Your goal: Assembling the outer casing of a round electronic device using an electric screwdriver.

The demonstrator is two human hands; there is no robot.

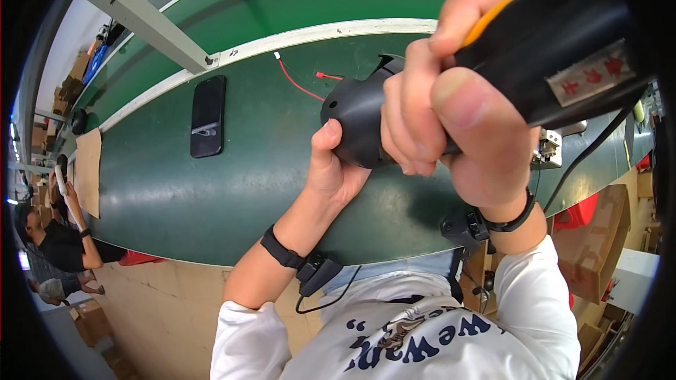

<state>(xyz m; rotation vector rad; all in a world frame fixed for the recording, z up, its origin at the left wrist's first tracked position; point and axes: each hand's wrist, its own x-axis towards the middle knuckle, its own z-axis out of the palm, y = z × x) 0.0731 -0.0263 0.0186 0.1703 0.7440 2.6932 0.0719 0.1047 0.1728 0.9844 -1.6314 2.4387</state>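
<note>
My left hand is wrapped round the lower left side of a black rounded plastic housing, its thumb pressed on the shell. Two thin leads come out behind the housing: a red wire with a white plug, and a shorter one with a red connector. My right hand grips a black power tool with orange trim, held close above the housing's right side. The tool's working end is hidden behind my fingers, so I cannot tell whether it touches the housing.
A black phone lies on the green table to the left. At the right are a metal fixture and a black cable. A white rail with a grey post runs behind. Another person is at far left.
</note>
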